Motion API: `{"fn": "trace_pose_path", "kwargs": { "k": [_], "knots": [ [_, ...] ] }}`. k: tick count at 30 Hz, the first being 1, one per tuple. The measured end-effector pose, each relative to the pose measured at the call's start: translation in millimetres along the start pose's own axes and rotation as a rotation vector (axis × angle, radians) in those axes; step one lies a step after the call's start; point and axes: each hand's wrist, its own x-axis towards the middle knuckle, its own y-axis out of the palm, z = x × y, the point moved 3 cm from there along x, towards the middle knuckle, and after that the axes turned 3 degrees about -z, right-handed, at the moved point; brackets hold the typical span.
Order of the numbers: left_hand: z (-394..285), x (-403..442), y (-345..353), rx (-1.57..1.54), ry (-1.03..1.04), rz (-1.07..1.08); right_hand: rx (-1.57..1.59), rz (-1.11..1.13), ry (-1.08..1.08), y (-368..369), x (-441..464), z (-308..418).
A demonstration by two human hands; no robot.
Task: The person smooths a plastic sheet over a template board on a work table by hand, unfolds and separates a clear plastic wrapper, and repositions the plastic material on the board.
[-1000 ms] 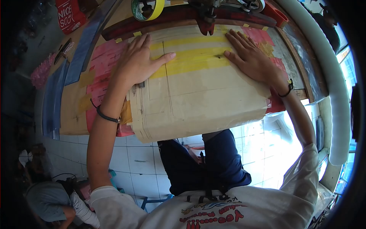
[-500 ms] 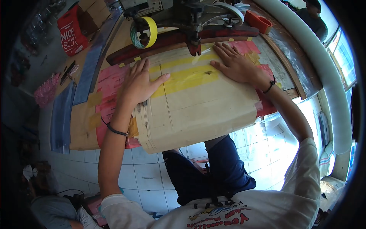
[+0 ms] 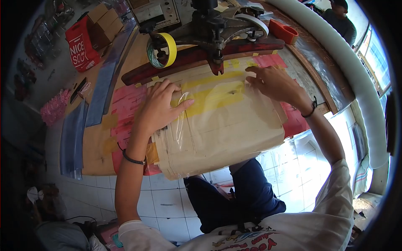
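A clear plastic sheet (image 3: pixel 217 121) with glossy creases lies over a beige board marked with drawn lines and yellow tape strips (image 3: pixel 213 102). My left hand (image 3: pixel 161 106) rests at the sheet's left side, fingers bent and thumb spread away from them. Beside that thumb the plastic bulges up in a bright fold. At the upper right of the sheet is my right hand (image 3: pixel 278 83), its fingers partly bent and the thumb apart from the index finger. Above the board runs a dark red bar (image 3: pixel 188 56) of a press, carried by a metal frame (image 3: pixel 209 31).
A yellow tape roll (image 3: pixel 171 50) hangs on the press's left side, a white roll (image 3: pixel 257 23) on its right. Red-taped areas (image 3: pixel 125 111) flank the board. Blue plastic strips (image 3: pixel 72 142), a red bag (image 3: pixel 79 50) and an orange-red tape dispenser (image 3: pixel 283 31) surround it. Another person (image 3: pixel 340 23) is far right.
Both hands have risen from lying flat to bent fingers; the right hand has shifted right and slightly down. The plastic now shows a raised fold near my left thumb. The camera view has tilted slightly upward.
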Motion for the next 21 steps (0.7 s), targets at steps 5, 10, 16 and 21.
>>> {"fn": "trace_pose_path", "kwargs": {
  "k": [5,10,16,21],
  "knots": [
    [3.2,-0.8,1.9,-0.034,0.013,-0.009,-0.146,-0.197,-0.054,21.6,27.1,2.9],
    [3.2,-1.2,1.7,-0.038,-0.035,0.036,-0.114,-0.204,-0.065,23.2,26.4,-0.8],
    [2.1,-3.5,2.1,-0.009,-0.016,-0.004,-0.089,-0.201,-0.041,24.0,23.0,-1.1],
    [-4.8,-8.5,-3.1,0.011,-0.045,0.073,-0.147,-0.052,-0.068,13.6,3.8,4.3]
  ]
}}
